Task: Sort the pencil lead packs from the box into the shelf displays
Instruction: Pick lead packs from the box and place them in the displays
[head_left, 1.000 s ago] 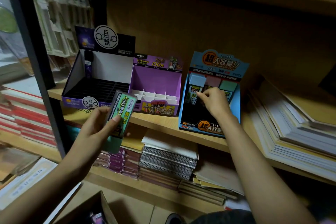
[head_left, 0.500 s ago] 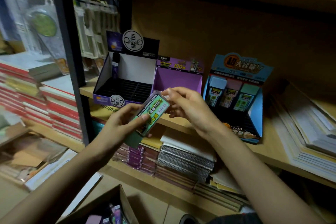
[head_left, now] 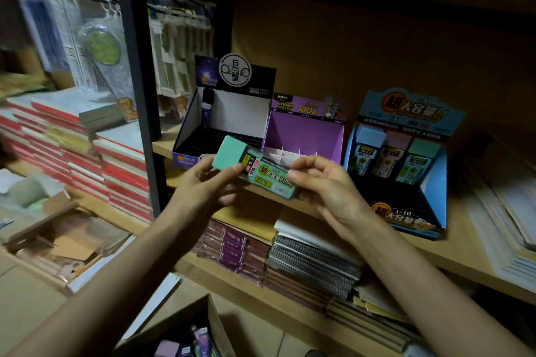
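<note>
**Right hand (head_left: 330, 191) joins left hand (head_left: 200, 191) on the pack (head_left: 266, 171)**

A second ago your right hand was at the blue display (head_left: 435, 180), fingers on its top row. It has left the display and now pinches the pack's plain end. Your left hand, which held the pack alone and nearly upright, now grips only the capped end. The pack lies crosswise between both hands, label up. Your view has swung left and down, showing more of the box (head_left: 179, 316).

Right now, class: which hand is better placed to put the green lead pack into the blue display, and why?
Right. The right hand pinches the green lead pack, and the blue display stands on that side; the left hand would likely need to cross.
</note>
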`<state>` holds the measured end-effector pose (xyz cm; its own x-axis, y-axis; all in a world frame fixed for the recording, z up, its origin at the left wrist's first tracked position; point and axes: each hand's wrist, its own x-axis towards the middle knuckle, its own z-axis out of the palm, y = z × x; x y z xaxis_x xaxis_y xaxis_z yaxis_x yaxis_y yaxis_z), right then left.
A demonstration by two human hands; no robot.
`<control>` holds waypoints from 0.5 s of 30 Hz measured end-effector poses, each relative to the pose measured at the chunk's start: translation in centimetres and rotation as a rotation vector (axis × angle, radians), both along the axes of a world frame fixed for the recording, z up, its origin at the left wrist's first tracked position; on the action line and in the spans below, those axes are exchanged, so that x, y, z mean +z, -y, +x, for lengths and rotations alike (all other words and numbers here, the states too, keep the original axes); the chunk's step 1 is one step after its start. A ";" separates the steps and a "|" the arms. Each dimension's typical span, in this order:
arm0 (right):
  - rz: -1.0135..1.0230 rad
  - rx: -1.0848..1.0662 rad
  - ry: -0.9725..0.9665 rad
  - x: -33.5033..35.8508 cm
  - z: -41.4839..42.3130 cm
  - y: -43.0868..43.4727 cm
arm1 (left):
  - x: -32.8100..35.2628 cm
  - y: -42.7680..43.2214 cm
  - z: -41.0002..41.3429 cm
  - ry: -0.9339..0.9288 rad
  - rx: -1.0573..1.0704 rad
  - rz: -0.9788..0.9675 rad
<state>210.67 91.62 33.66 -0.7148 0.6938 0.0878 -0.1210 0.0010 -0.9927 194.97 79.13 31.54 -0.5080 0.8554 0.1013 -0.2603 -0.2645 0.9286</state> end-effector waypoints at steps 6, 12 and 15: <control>0.405 0.182 0.281 0.4 0.6 1.1 | 0.6 -0.4 2.0 -0.446 0.071 0.033; 0.692 0.004 0.131 3.2 2.9 0.4 | 1.1 -2.4 4.9 -0.788 -0.137 0.076; 0.769 -0.027 0.204 4.0 5.4 -1.1 | 1.8 -4.9 6.8 -0.782 -0.124 0.123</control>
<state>216.09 92.68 37.69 -0.7524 0.5086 0.4186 0.0725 0.6956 -0.7147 201.80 84.07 33.38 -0.1525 0.8603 0.4864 0.4201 -0.3890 0.8199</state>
